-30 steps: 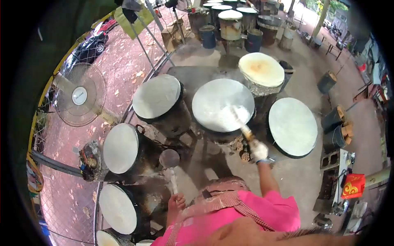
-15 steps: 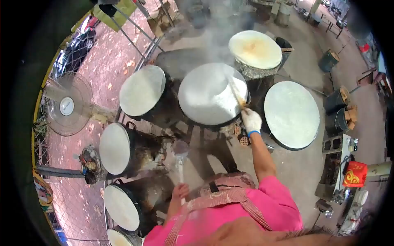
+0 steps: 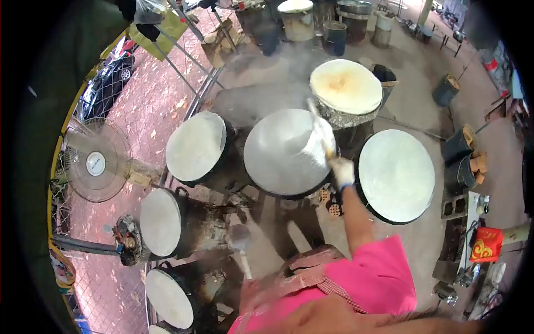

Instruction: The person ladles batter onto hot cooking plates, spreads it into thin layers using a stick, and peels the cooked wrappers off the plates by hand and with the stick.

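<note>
A white glove with a blue wristband covers my right hand (image 3: 342, 171), closed on the brown handle of a long pale spatula (image 3: 318, 125). The blade lies over the right side of a round grey-white pan (image 3: 278, 150); whether it touches the surface I cannot tell. Bright wet-looking streaks run beside it. Low in front of my body, my blurred left hand (image 3: 250, 292) is closed around the white handle of a ladle (image 3: 240, 238), whose bowl points away from me over the floor.
Pale round-topped pans stand all around: at left (image 3: 196, 146), lower left (image 3: 160, 221) and right (image 3: 396, 175). Behind is a browned one (image 3: 345, 86) on a drum. A fan (image 3: 95, 163) stands by the wire fence. Wood-filled buckets (image 3: 463, 170) are at right. Steam drifts behind the central pan.
The view has tilted up, so the pans sit lower in it. My right hand still holds the spatula, which has swung more upright at the pan's right edge.
</note>
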A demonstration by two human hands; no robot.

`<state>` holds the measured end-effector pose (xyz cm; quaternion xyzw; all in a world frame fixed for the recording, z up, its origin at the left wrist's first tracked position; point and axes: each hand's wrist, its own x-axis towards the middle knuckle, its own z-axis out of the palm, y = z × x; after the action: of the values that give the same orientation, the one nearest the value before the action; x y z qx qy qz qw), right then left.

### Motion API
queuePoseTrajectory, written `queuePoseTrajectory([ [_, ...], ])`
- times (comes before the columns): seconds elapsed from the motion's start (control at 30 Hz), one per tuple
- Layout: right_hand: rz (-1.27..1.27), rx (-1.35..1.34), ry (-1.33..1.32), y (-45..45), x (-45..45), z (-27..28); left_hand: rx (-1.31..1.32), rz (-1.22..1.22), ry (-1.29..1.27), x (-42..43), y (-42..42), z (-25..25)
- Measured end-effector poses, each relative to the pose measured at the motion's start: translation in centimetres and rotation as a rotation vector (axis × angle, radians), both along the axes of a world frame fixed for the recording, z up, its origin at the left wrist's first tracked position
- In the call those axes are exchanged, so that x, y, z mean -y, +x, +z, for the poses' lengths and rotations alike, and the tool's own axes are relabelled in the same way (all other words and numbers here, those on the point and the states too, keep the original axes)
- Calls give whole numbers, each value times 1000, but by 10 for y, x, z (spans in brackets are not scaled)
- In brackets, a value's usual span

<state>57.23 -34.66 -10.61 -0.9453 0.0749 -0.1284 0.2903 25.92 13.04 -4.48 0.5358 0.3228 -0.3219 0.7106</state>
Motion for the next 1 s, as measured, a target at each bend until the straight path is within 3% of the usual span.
queuePoseTrajectory([
  [0.03, -221, -19, 841, -24, -40, 11, -28, 43, -257, -15, 1, -9],
  [0.07, -209, 0, 737, -28, -64, -26, -63, 89, -510, -28, -5, -17],
  [0.13, -98, -187, 410, -50, -85, 45, -166, 266, -619, -18, 11, 7],
  [0.17, -102, -388, 729, -62, -72, 86, -189, 297, -627, -20, 17, 19],
  [0.2, -33, -91, 643, -60, -48, 50, -201, 320, -625, -31, 16, 28],
  [0.27, -341, 22, 1594, -83, -53, 93, -171, 313, -616, -56, 9, 15],
  [0.33, -368, -168, 1249, -104, -77, 44, -253, 402, -718, -69, 10, 14],
  [0.37, -170, 129, 1019, -111, -105, 2, -340, 508, -828, -67, 15, 16],
  [0.4, -121, 148, 935, -114, -109, -7, -424, 619, -936, -65, 20, 17],
  [0.43, -74, 171, 852, -117, -114, -15, -397, 545, -913, -66, 24, 18],
  [0.5, -282, -300, 1005, -122, -104, 62, -439, 670, -991, -57, 21, 37],
  [0.53, -335, -330, 1089, -113, -79, 42, -444, 720, -1034, -55, 28, 42],
  [0.57, -275, -6, 1050, -99, -62, 26, -402, 611, -1052, -73, 24, 14],
  [0.6, -353, -106, 954, -84, -45, 56, -342, 448, -1045, -87, 21, -5],
  [0.67, -442, -49, 202, -48, -26, 65, -401, 538, -1068, -85, 26, -2],
  [0.73, -209, -293, -75, -32, -33, 77, -371, 449, -1127, -83, 42, -10],
  [0.8, 36, -293, -268, -43, -35, 69, -421, 411, -1123, -88, 57, -16],
  [0.83, 80, -236, -259, -54, -33, 73, -477, 428, -1099, -85, 74, -15],
  [0.87, 106, -338, -266, -60, -26, 83, -395, 393, -902, -79, 90, -15],
  [0.9, 107, -264, -198, -67, -15, 79, -326, 356, -700, -75, 108, -16],
  [0.93, -31, -318, -105, -74, -14, 94, -344, 376, -771, -82, 130, -41],
  [0.97, -121, -358, -97, -78, -22, 101, -336, 357, -910, -73, 151, -38],
  [1.0, -214, -395, -95, -84, -29, 106, -207, 295, -827, -51, 172, -17],
])
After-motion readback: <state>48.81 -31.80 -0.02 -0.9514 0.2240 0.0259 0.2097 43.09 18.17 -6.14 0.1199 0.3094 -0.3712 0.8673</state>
